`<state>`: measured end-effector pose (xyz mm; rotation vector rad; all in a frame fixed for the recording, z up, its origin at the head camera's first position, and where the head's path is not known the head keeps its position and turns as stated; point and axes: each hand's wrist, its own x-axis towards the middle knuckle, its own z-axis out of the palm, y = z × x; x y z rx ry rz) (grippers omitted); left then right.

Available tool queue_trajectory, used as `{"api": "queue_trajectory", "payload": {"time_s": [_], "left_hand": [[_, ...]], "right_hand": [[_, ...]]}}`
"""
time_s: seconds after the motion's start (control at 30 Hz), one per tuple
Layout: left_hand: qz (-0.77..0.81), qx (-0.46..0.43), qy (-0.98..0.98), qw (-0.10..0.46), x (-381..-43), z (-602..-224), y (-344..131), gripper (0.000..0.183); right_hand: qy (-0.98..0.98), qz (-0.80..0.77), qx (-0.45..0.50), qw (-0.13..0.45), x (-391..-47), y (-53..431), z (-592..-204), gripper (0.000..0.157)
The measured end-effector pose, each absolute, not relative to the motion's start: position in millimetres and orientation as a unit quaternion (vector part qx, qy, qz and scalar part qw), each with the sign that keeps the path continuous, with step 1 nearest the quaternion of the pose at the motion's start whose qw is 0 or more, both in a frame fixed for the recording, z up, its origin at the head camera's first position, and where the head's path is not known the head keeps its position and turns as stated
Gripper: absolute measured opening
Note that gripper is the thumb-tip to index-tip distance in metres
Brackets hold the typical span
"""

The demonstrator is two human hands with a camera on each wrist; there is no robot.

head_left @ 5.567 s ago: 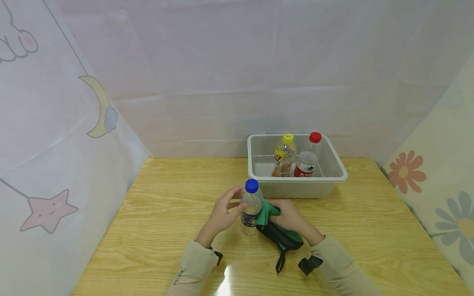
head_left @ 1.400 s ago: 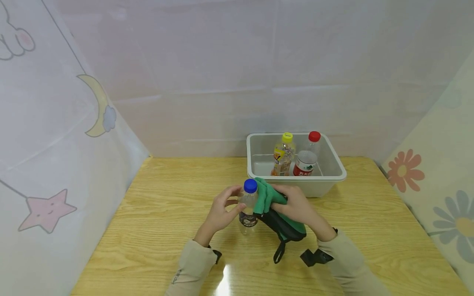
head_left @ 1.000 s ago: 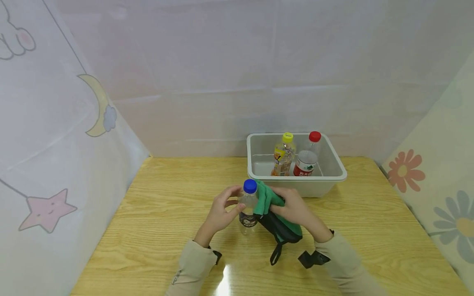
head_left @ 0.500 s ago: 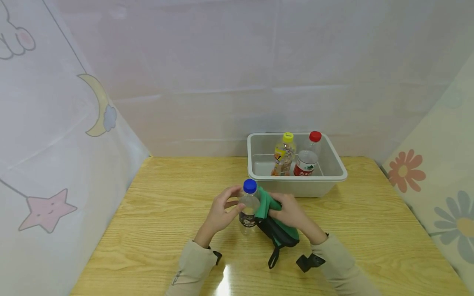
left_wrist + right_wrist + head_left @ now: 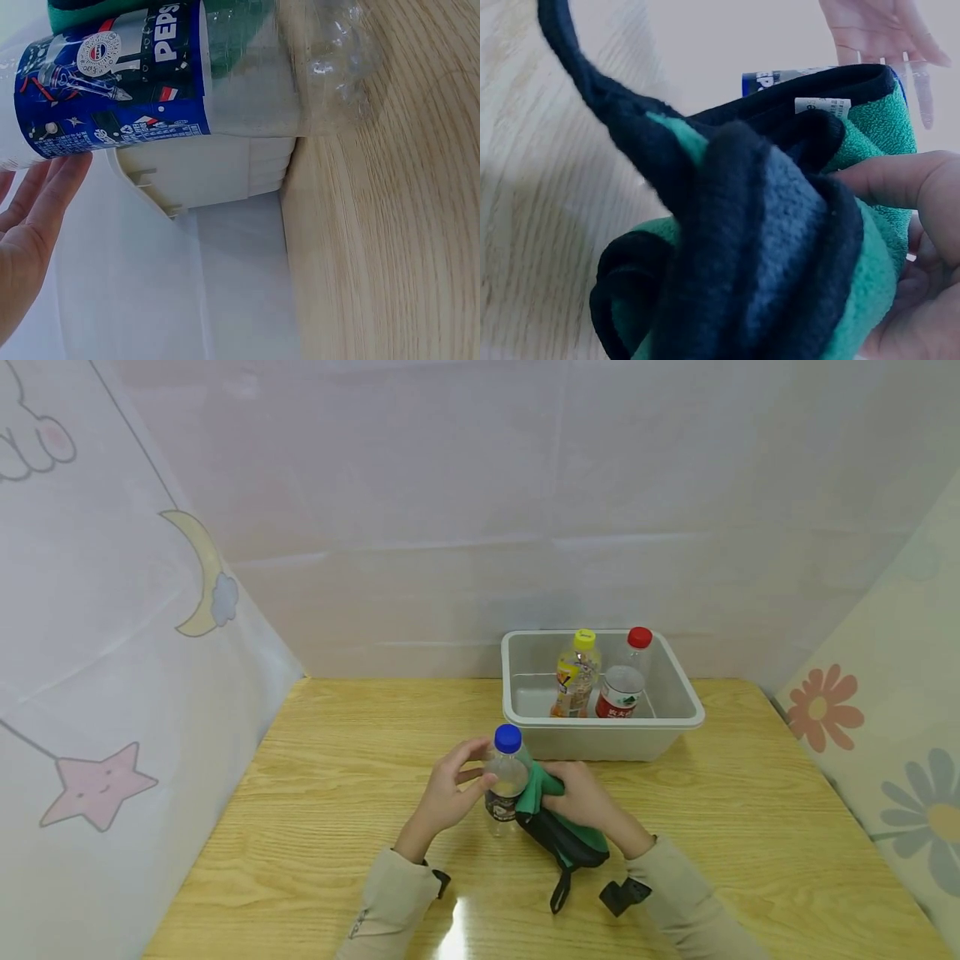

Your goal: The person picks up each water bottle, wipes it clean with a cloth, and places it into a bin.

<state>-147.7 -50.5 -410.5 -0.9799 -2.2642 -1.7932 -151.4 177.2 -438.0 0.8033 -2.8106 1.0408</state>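
Observation:
A clear plastic bottle (image 5: 512, 770) with a blue cap stands upright on the table. Its dark blue label (image 5: 112, 79) reads PEPSI in the left wrist view. My left hand (image 5: 448, 789) holds the bottle from the left, thumb in front and fingers behind its upper part. Bunched in my right hand (image 5: 579, 795) is a green towel (image 5: 877, 124) with black edging and a black hanging loop (image 5: 560, 891). Part of the towel lies against the bottle's right side. The folds hide some of the right fingers.
Behind the hands, a pale grey plastic bin (image 5: 600, 743) holds a yellow-capped bottle (image 5: 576, 681) and a red-capped bottle (image 5: 622, 685). A wooden table (image 5: 360, 727) lies beneath, with printed sheeting (image 5: 420, 593) at the back and sides.
My right hand rises with the towel near the bottle's neck at 1.4 s ago, then slides down beside it to now. The left hand and bottle stay nearly still.

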Motion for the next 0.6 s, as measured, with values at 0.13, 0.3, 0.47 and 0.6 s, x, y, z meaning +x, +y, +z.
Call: {"api": "queue_trajectory", "payload": {"time_s": [0.13,0.3,0.47,0.6], "left_hand": [[-0.588,-0.324,-0.739,0.052,-156.6,-429.6,-51.7,0.043],[-0.593,-0.332,-0.731,0.056,-161.0,-439.6,-53.0,0.043],[-0.587,-0.343,-0.729,0.073,-162.0,-441.9,-53.7,0.043],[-0.580,-0.349,-0.731,0.087,-163.1,-444.2,-53.5,0.044]], "right_hand": [[-0.908,0.328,0.261,0.014,-152.9,177.3,-442.6,0.035],[-0.911,0.321,0.261,0.002,-154.7,176.8,-446.7,0.033],[-0.913,0.312,0.264,-0.005,-155.6,176.2,-448.1,0.035],[-0.915,0.304,0.263,-0.012,-156.3,175.9,-448.8,0.038]]}}
